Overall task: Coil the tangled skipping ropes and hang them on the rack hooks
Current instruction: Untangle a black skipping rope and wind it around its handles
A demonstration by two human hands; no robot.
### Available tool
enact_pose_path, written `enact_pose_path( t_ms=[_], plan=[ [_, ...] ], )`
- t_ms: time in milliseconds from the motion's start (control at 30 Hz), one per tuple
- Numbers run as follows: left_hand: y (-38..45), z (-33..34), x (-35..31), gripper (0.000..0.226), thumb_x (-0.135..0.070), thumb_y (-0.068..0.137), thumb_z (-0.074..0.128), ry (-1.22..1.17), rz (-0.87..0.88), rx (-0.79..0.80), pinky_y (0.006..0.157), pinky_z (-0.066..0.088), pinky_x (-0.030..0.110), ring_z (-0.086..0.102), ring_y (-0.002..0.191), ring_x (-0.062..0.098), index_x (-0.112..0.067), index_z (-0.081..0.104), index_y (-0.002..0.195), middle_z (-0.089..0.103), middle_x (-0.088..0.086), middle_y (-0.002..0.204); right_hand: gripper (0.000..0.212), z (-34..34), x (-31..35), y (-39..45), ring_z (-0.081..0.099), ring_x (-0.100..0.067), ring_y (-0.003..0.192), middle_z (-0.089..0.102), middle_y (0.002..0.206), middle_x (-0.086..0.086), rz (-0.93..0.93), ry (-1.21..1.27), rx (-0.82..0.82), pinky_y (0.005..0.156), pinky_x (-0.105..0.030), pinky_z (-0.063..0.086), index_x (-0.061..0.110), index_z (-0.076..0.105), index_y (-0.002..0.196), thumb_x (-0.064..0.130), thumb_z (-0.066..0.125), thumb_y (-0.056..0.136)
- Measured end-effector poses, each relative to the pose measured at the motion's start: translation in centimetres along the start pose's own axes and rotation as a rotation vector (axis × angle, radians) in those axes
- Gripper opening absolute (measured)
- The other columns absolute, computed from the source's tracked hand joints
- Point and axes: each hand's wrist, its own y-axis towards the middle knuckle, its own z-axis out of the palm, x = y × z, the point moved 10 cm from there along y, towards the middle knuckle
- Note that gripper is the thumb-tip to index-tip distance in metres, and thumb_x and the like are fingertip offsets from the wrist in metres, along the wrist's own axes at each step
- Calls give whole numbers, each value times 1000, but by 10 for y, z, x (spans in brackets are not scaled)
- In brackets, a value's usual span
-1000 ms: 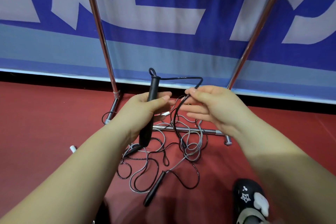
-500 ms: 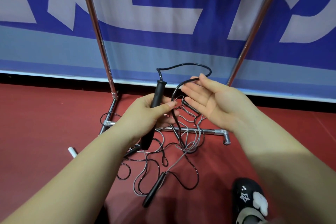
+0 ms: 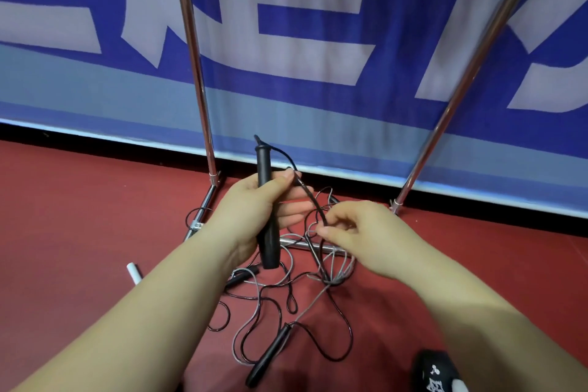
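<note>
Thin black skipping rope (image 3: 313, 204) tangled with grey cord (image 3: 286, 267).

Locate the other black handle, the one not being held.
In the head view, the loose handle lies on the red floor at bottom centre, below the rope tangle, left of the shoe.

rack (image 3: 203, 124) top cut off, shoe (image 3: 440, 372) partly cropped

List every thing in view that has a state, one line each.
left hand: grips the upright black handle.
right hand: pinches the black rope.
second black handle: lying on the floor.
rope pile: tangled on the floor, uncoiled.
white handle: lying on the floor.
rack: standing; hooks out of view.
</note>
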Motion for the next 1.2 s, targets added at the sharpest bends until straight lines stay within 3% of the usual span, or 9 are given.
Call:
enact_pose_path(
  t_ms=[167, 300, 400, 500, 667, 800, 967, 1100, 1200],
  plan=[
    [2, 3, 3, 17, -20, 91, 59, 98, 1, 26, 88, 55, 35, 71, 90, 24, -12, 66, 104, 74, 10, 96, 17, -12, 4, 3, 66, -3, 59, 68, 70, -2, 122, 616, -33, 57, -14, 50, 9, 63, 84, 19, 55, 95],
    [-1, 14, 13, 31, -32, 79, 67, 283, 1, 104, 104, 45, 40, 64, 109, 28, -14, 71, 103, 73, 10, 106, 17, -20, -10, 2, 70, -10, 60, 67, 61, 1, 269, 1022, -149, 50, -16, 51, 15, 63, 84, 21, 53, 96],
    [-2, 16, 21, 34, -40, 73, 69, 347, -17, 142, 101, 43, 39, 65, 103, 23, -16, 73, 97, 69, 15, 112, 17, -20, -19, 0, 70, -11, 60, 67, 58, 3, 357, 1314, -207, 47, -16, 51, 14, 62, 85, 23, 52, 95],
    [1, 18, 25, 21, -26, 88, 63, 343, -30, 166, 93, 50, 27, 67, 103, 18, -15, 70, 104, 71, 9, 110, 17, -21, -21, -1, 71, -13, 61, 69, 62, -1, 376, 1474, -230, 49, -18, 53, 13, 62, 87, 21, 51, 96],
    [0, 25, 20, 11, -14, 90, 62, 308, 13, 142, 77, 54, 23, 67, 83, 18, -9, 67, 98, 73, 12, 94, 18, -23, -16, 2, 72, -14, 68, 73, 72, -3, 322, 1603, -208, 53, -21, 56, 11, 60, 90, 22, 48, 97],
    [2, 19, 13, 7, -12, 93, 58, 241, 29, 50, 65, 57, 25, 67, 62, 16, -10, 63, 88, 71, 6, 77, 20, -21, -13, 4, 72, -14, 83, 74, 96, -5, 265, 1414, -109, 69, -27, 58, 11, 61, 106, 23, 53, 93],
    [3, 8, 1, 8, -12, 94, 56, 116, 41, -27, 56, 56, 21, 68, 55, 13, -9, 63, 92, 70, -1, 63, 16, -6, -9, 2, 63, 1, 78, 69, 87, 11, 92, 253, 6, 79, -18, 48, 23, 68, 102, 25, 67, 87],
    [3, 0, -5, 9, -14, 94, 56, 46, 30, -58, 52, 56, 20, 68, 54, 12, -8, 63, 91, 71, -1, 62, 12, 2, 3, 0, 64, -9, 81, 68, 89, 11, -6, 88, 44, 82, -25, 49, 31, 60, 93, 24, 68, 86],
    [2, -3, -9, 11, -14, 95, 55, -3, 31, -62, 49, 54, 19, 68, 52, 11, -9, 63, 89, 71, -1, 63, 13, 2, 6, 1, 59, -7, 69, 63, 76, 12, -30, 0, 8, 76, -29, 49, 30, 55, 84, 25, 67, 87]
  ],
)
